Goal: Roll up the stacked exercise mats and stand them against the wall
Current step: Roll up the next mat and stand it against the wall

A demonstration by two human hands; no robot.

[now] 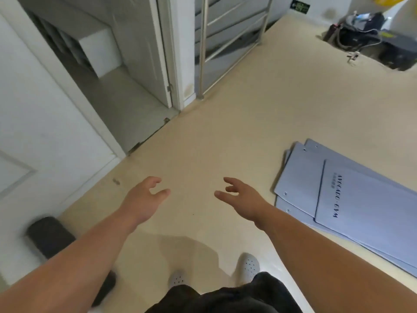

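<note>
A stack of flat blue-grey exercise mats (352,199) lies on the beige floor at the right; the top one carries dark lettering. A dark rolled mat (50,236) stands against the white wall (33,132) at the lower left. Both my arms reach forward over the floor. My left hand (144,197) hangs with loosely curled fingers and holds nothing. My right hand (239,197) is likewise relaxed and empty, a short way left of the stack's near corner and not touching it.
An open doorway (126,105) with a grey door lies ahead on the left. A metal railing (203,53) stands beside it. Dark bags and cables (361,35) sit at the far right. My white shoes (248,267) are below.
</note>
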